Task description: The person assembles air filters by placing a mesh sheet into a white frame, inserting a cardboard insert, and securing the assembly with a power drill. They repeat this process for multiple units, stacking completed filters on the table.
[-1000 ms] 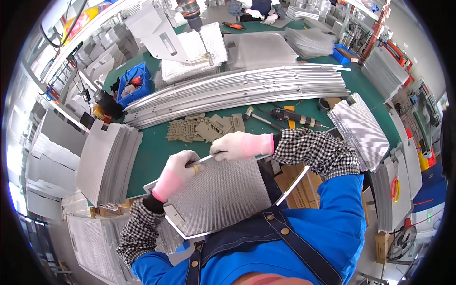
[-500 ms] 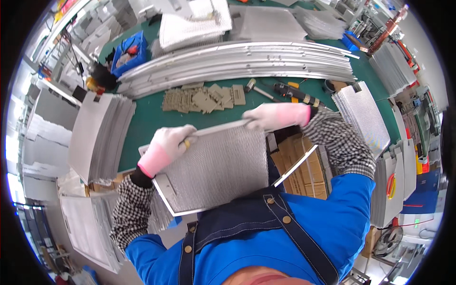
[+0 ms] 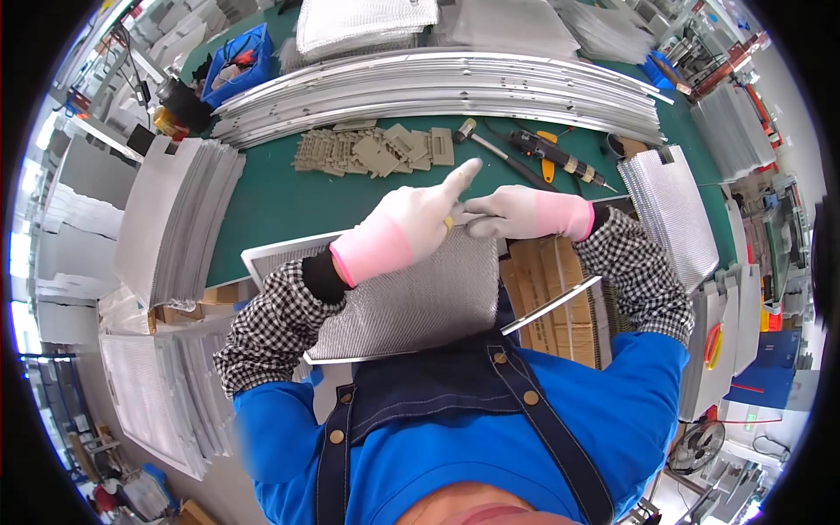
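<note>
A silver mesh panel with a pale metal frame lies tilted between the bench edge and my apron. My right hand, in a white and pink glove, pinches the frame at its upper right corner. Close against it is my left hand, gloved alike, with its index finger stretched out and the other fingers curled at the panel's top edge. My left forearm covers part of the panel's left side. A pale frame strip angles out beside the panel's right end; where it joins is unclear.
On the green bench lie beige plastic pieces, a hammer and a power screwdriver. Long metal strips span behind them. Panel stacks stand left and right. A cardboard box sits below.
My left hand has moved right along the panel's top edge, from its left corner to beside my right hand. The panel's left side is now under my forearm.
</note>
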Demonstrator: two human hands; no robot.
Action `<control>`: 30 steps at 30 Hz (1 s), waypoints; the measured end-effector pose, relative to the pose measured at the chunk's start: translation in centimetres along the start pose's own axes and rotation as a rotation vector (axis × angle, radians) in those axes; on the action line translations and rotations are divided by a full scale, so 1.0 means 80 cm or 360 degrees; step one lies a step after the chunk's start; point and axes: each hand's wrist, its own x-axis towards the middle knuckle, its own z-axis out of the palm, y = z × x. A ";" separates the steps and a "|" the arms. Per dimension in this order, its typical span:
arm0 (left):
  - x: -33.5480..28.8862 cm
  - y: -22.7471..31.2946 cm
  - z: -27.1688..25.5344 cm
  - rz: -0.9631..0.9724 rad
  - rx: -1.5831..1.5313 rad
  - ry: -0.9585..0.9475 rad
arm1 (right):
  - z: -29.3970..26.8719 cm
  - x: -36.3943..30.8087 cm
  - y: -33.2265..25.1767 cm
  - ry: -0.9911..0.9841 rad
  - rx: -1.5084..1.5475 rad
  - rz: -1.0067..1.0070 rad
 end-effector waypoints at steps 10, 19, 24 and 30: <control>-0.016 -0.004 0.003 0.0200 -0.0050 0.0159 | -0.020 0.020 -0.018 -0.0608 0.0231 0.0126; -0.094 -0.118 -0.018 -0.0579 -0.1039 0.0342 | 0.039 -0.056 -0.057 -0.0179 -0.0422 -0.0162; -0.161 -0.127 -0.062 -0.0876 -0.1357 0.0509 | 0.202 -0.035 -0.050 0.0169 0.0834 0.0307; -0.164 -0.126 -0.098 -0.0580 -0.1695 0.1103 | 0.183 0.050 -0.034 0.1331 0.0766 0.0210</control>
